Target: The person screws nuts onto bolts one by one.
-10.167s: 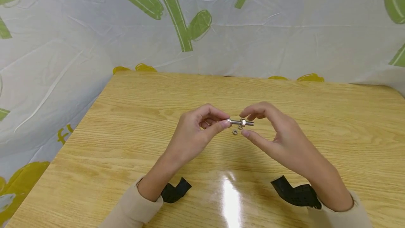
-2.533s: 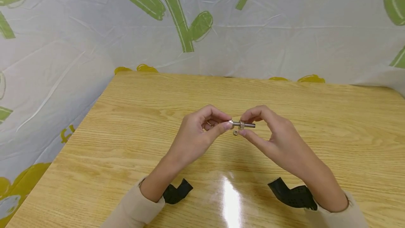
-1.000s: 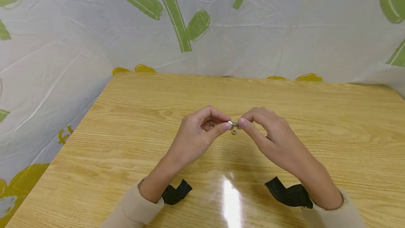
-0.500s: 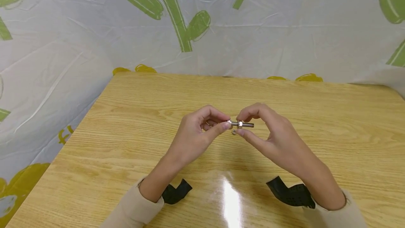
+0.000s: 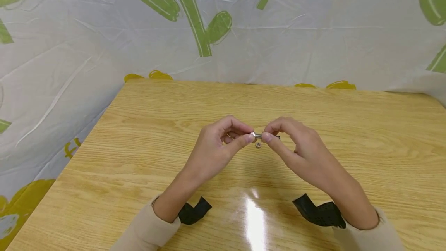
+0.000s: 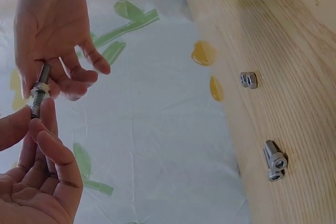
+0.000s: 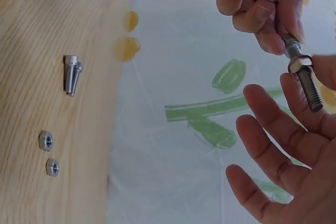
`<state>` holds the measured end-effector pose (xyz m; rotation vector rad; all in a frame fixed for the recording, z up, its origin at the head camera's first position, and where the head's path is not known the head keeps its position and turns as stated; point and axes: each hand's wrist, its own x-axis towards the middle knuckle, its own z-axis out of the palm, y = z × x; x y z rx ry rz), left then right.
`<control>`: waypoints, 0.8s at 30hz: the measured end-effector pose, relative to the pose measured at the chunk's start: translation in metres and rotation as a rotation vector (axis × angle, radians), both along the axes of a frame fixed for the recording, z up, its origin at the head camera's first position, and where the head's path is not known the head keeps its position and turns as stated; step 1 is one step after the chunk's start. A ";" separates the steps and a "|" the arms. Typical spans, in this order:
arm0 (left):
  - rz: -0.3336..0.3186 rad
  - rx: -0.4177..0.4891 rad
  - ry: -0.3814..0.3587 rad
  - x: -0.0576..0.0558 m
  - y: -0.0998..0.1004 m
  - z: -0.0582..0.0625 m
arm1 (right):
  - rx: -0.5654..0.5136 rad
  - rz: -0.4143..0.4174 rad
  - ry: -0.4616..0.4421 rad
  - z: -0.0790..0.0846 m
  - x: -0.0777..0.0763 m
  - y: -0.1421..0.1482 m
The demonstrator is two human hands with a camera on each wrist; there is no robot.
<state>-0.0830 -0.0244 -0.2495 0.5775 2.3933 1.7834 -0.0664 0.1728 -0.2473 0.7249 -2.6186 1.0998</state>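
My left hand (image 5: 216, 146) pinches the head end of a metal bolt (image 5: 258, 136) between thumb and fingers, holding it sideways above the table. A hex nut (image 7: 300, 64) is on the shank, partway along, with bare thread beyond it toward the tip. At that nut, the thumb and index finger of my right hand (image 5: 303, 146) press from both sides; its other fingers are spread in the right wrist view. The head view hides the nut behind the right thumb, while the left wrist view shows the bolt's threaded end (image 6: 46, 72) near the right palm.
Two loose nuts, one here (image 7: 46, 141) and another beside it (image 7: 52, 167), lie on the wooden table (image 5: 167, 127). Two socket-head bolts (image 6: 274, 161) lie together farther along. A patterned white sheet (image 5: 278, 49) hangs behind the table.
Since the earliest frame, the nut sits closer to the bolt head. My right hand, off the nut then, has repeatedly loosened and pinched it; its thumb has moved up over it. The left hand holds still.
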 end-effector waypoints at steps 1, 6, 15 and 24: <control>-0.002 0.000 -0.002 0.000 0.000 0.000 | 0.004 -0.008 -0.014 0.000 0.000 0.000; -0.003 0.000 -0.012 0.001 0.001 0.000 | 0.008 -0.045 -0.069 0.002 0.001 -0.001; -0.003 0.000 -0.003 0.001 0.000 0.000 | -0.011 0.044 0.081 -0.001 -0.001 0.001; -0.004 0.003 0.000 0.001 0.000 0.000 | -0.034 0.064 0.113 -0.001 0.000 0.001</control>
